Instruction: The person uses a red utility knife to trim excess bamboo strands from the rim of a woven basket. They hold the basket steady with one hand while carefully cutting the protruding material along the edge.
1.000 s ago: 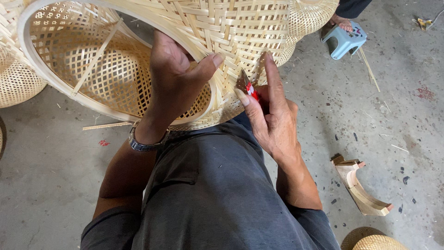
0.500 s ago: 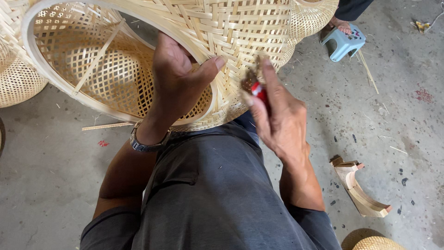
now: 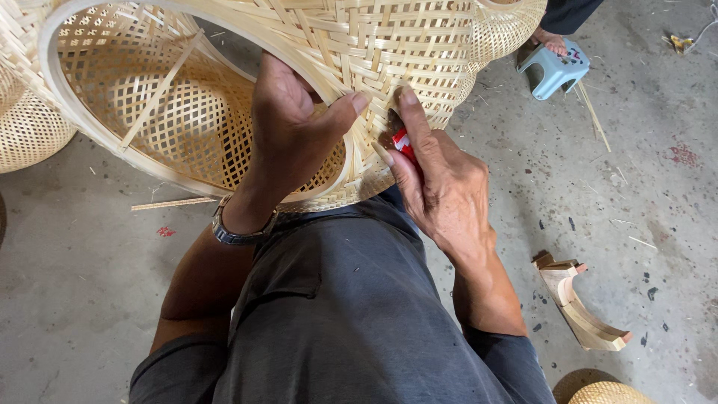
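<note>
A large woven bamboo basket (image 3: 389, 52) lies tilted across my knee, its open mouth facing left. My left hand (image 3: 295, 138) grips the basket's rim, fingers inside and thumb pressed on the outer weave. My right hand (image 3: 441, 187) holds a small red-handled tool (image 3: 402, 141) against the outer weave just right of the left thumb, the forefinger laid along it. The tool's tip is hidden by the fingers. A watch sits on my left wrist.
Concrete floor all round. Another woven basket (image 3: 30, 127) rests at far left, a third (image 3: 516, 30) behind the big one. A small blue stool (image 3: 553, 69) with someone's foot on it stands at top right. A curved wooden piece (image 3: 583, 307) lies at right; a woven dome (image 3: 606, 390) at the bottom edge.
My right hand has moved left and up along the weave, bringing the red tool close to the left thumb. The left hand keeps its grip on the rim.
</note>
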